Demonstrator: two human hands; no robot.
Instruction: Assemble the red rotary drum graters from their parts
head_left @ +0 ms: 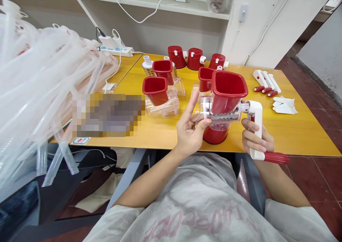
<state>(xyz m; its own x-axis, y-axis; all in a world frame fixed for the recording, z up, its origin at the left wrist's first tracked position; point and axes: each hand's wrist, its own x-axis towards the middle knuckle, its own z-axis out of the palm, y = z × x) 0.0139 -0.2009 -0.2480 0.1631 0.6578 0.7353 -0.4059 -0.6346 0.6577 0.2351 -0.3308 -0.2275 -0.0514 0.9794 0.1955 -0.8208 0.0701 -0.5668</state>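
Left hand (190, 131): fingertips pressed on the clear drum of a red-hoppered rotary grater (227, 96), thumb raised. Right hand (255, 138): fingers curled round its white crank (255, 124). Grater held at 12 o'clock over yellow table (299, 138). Three more hoppers (155, 90) at 11; three red caps (176, 56) at 12; three spare cranks (267, 82) at 2.

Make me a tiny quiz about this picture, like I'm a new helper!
1. True or false: the right hand is touching the white crank handle.
2. What colour is the square hopper on the held grater? A blue, B red, C green.
3. How many spare white handles with red grips lie at the right of the table?

Key: 1 true; 2 B; 3 three.
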